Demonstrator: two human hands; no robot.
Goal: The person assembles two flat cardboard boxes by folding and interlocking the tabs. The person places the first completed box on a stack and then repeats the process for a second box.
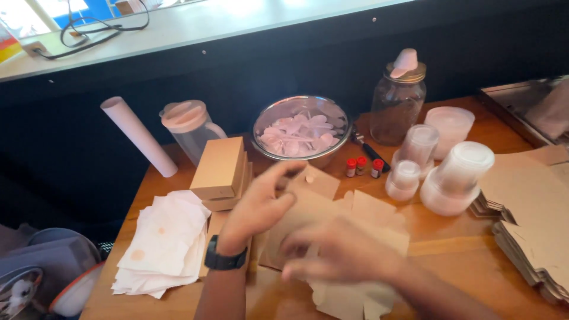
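While blurred with motion, left hand (259,207), black watch (225,259) on the wrist, spread flat with fingers apart over a flat brown cardboard box blank (361,216) on the wooden table (468,261); right hand (341,252) laid loosely open on the same blank nearer the body, fingers apart, clamped on nothing that can be made out. Blank lying unfolded at the table's middle, flaps out, apparently pressed down by both palms to keep it flat. Just left, two assembled brown boxes (220,172) stacked beside a heap of white paper sheets (166,240), close by for reaching. At far right, more flat blanks (533,219) piled. Behind, steel bowl (301,130) holding pale pink petal-like pieces; glass jar (397,104) seemingly empty, pink piece on its lid; clear pitcher (189,127) with pinkish lid, contents unclear; stacked clear plastic tubs (453,175), inverted; three small red-capped vials (363,167); white paper roll (137,135) leaning on the dark wall.
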